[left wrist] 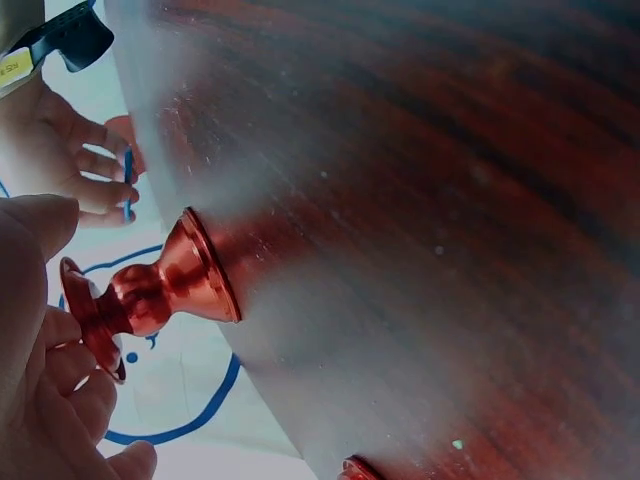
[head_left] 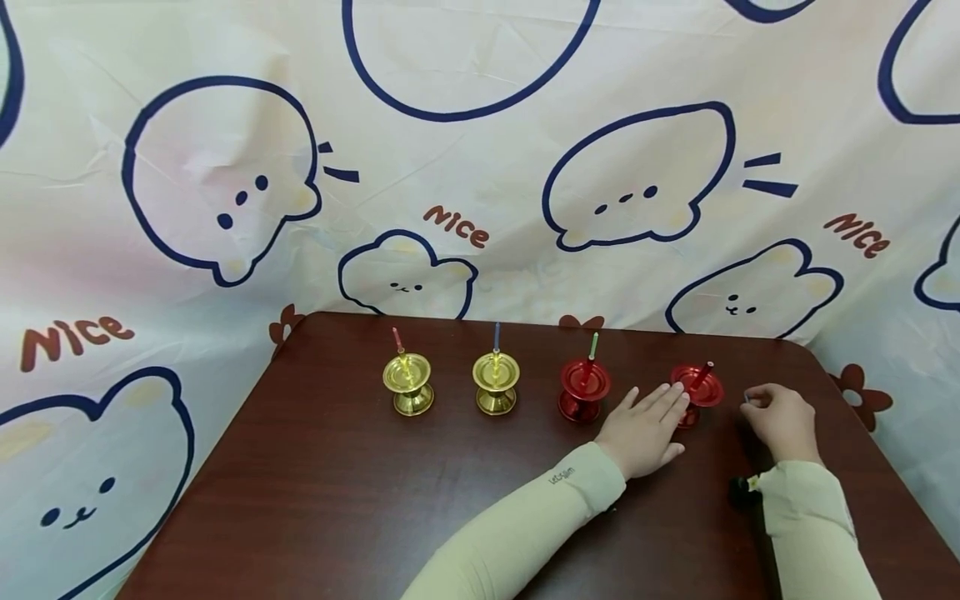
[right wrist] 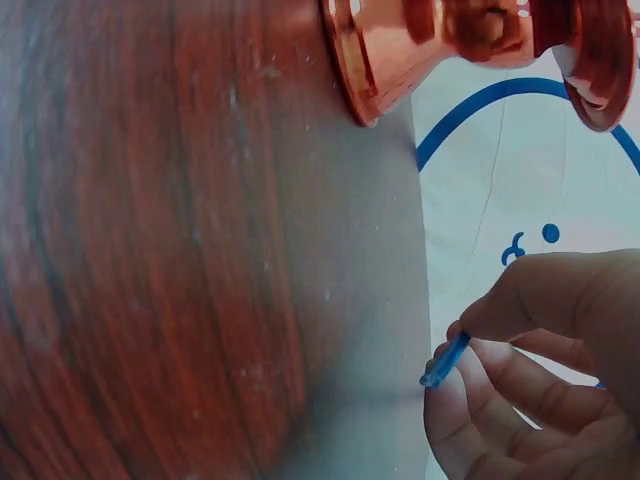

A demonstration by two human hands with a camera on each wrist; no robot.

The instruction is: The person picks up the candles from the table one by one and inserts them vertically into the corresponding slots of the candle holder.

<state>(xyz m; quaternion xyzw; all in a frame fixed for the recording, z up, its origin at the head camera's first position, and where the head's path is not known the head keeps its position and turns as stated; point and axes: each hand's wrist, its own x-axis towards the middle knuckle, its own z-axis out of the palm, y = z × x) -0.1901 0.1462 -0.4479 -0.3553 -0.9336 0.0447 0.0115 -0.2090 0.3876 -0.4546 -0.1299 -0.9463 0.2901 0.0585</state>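
Note:
My left hand (head_left: 641, 433) reaches over the table with fingers outstretched, its fingertips at the dish rim of the rightmost red candle holder (head_left: 708, 392). In the left wrist view, the fingers touch that rim while the thumb stands apart from the holder. A dark red candle (head_left: 702, 377) leans in the dish. To the right of the holder, my right hand (head_left: 783, 421) pinches a short, thin blue stick (right wrist: 446, 360) between thumb and fingers. The stick is held above the tabletop and its upper end is hidden by the fingers.
Left of the hands stand another red holder (head_left: 585, 382) with a green candle (head_left: 593, 346), a gold holder (head_left: 497, 372) with a blue candle (head_left: 497, 337), and a gold holder (head_left: 407, 375) with a pink candle (head_left: 397, 338). A patterned cloth (head_left: 510, 167) hangs behind the brown table (head_left: 315, 483).

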